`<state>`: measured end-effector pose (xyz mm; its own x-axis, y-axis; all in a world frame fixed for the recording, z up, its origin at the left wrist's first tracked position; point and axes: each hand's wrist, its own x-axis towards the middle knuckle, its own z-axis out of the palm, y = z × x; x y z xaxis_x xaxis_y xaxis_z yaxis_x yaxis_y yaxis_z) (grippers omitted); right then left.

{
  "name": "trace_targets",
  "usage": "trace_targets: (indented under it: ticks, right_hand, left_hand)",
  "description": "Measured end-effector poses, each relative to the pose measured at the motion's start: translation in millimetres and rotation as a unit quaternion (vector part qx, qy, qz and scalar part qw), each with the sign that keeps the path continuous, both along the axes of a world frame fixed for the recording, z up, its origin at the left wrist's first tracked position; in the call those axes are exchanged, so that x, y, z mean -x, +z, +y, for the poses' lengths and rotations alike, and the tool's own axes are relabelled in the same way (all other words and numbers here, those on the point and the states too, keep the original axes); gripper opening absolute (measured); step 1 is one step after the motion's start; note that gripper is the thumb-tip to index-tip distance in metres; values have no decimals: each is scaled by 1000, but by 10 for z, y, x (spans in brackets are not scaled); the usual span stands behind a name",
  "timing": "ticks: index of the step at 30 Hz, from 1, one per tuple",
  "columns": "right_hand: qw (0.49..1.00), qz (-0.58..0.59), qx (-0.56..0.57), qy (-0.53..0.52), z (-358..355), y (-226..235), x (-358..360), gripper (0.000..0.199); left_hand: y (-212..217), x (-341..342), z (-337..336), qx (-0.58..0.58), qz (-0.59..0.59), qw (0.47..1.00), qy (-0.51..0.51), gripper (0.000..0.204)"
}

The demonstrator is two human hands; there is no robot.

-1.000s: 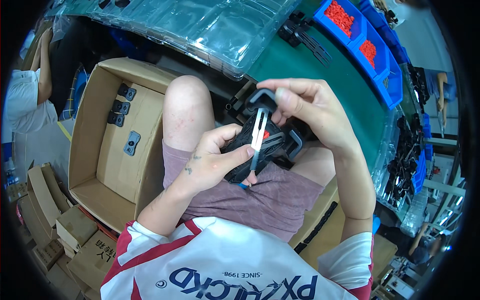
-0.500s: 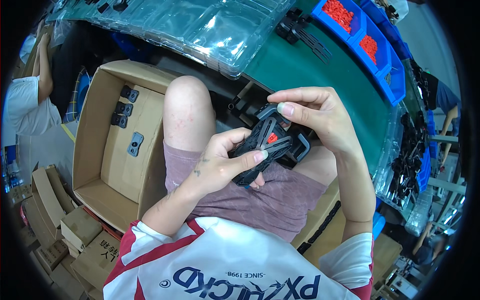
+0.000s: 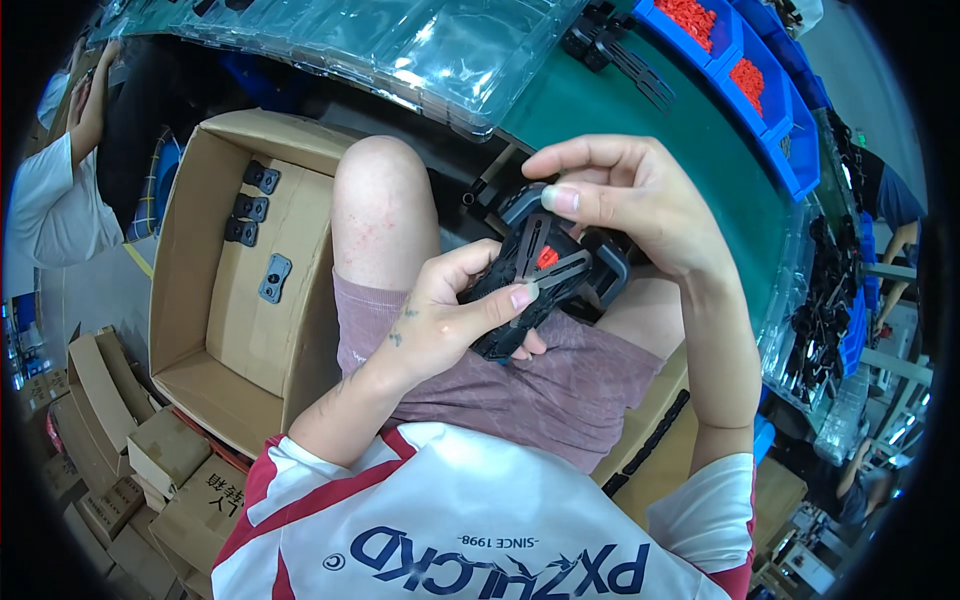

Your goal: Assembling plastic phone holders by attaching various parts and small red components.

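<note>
Above my lap is a black plastic clamp-like holder [image 3: 558, 275] with slotted flat arms spread in a V. A small red piece [image 3: 547, 258] sits between those arms. My left hand [image 3: 440, 315] is closed round the body, its thumb pressed on top and fingertips underneath. My right hand [image 3: 640, 210] has its thumb against the curved padded jaw [image 3: 523, 206] at the far end, fingers bent over it. A second loop-shaped jaw [image 3: 612, 272] sticks out to the right. The underside of the holder is hidden by my left hand.
Left of my leg stands an open cardboard box [image 3: 225, 385] with several dark plates [image 3: 275, 278] inside. Ahead, a green table [image 3: 720, 190] carries clear plastic trays [image 3: 440, 70], another black part [image 3: 620, 55] and blue bins [image 3: 775, 135] of red pieces. Another person [image 3: 65, 200] sits far left.
The holder is tilted slightly, and its loop-shaped jaw sits a little further right. My right hand has shifted slightly upward, still at the padded jaw. My left hand keeps its hold.
</note>
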<state>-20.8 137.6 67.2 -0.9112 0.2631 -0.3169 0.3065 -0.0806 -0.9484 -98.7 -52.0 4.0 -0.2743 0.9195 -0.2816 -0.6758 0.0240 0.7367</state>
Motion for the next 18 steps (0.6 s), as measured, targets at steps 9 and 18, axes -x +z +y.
trace_targets:
  ticks: [9,18]
  right_hand:
    - [996,-30,-23,75,-19,-5,159,32]
    - [992,33,-87,-83,75,-165,205,41]
  left_hand:
    - [-186,130,34,35,119,992,-24,23]
    - [-173,145,2,53,127,990,6,25]
